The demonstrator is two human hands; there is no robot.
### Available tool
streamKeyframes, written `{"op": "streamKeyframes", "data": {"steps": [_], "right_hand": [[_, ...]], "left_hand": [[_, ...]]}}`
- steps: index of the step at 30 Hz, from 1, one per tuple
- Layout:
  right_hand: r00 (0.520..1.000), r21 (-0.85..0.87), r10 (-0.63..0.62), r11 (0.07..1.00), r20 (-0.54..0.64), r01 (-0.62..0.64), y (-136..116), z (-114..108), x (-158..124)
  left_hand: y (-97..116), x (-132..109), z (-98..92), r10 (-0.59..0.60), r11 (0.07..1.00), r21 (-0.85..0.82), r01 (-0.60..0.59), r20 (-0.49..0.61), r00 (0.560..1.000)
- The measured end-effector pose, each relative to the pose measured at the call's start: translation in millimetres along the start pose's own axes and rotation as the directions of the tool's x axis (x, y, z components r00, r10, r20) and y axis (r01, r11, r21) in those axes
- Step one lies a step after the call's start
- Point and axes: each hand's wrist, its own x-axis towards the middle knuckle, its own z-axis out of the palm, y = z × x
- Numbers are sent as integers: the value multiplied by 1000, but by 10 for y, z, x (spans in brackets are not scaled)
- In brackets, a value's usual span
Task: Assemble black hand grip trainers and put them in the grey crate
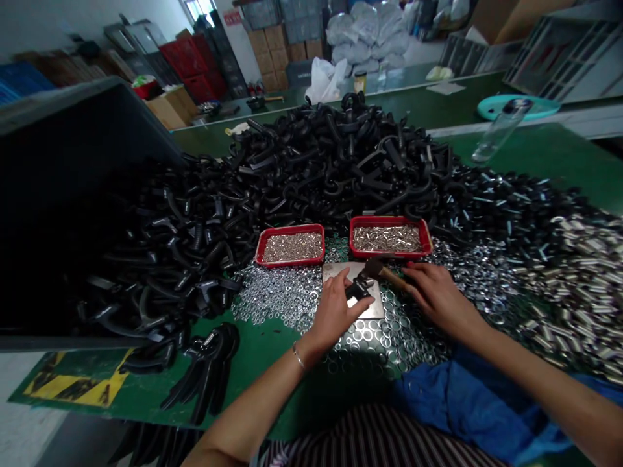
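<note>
My left hand (335,308) is closed on a small black plastic part (359,290) and holds it down on a square metal plate (343,272). My right hand (433,292) grips the wooden handle of a small hammer (384,271), whose dark head rests just above the black part. The plate lies on a bed of shiny metal washers (287,298) on the green table (263,350). Two red trays of small metal pieces, the left tray (291,246) and the right tray (389,236), stand just behind the plate.
A huge heap of black curved plastic parts (316,162) fills the table behind and to the left. Metal pins (579,292) are piled at the right. A dark bin (63,194) stands at the left, a clear bottle (499,130) at the far right. A few assembled black pieces (204,370) lie near the front edge. Blue cloth (462,402) covers my lap.
</note>
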Motion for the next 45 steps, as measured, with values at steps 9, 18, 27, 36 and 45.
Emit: {"op": "streamKeyframes", "data": {"steps": [9,18,27,36,45], "right_hand": [[944,755,248,571,215,-322,-451,496,104],[963,742,270,648,-14,-171,-300,669,176],[962,760,269,617,40,-204,-143,600,136],[981,567,193,805,25,-173,-189,640,119],[999,241,2,970,34,-11,-514,565,81]], "left_hand": [[259,-187,-19,236,971,57,-233,-57,970],[-388,1631,-921,236,871,471,-140,-151,960],[-628,1995,-904,269,901,408,-150,-252,930],[131,851,-1086,105,994,16,-104,-267,958],[165,18,-97,-334,819,-463,338,95,938]]}}
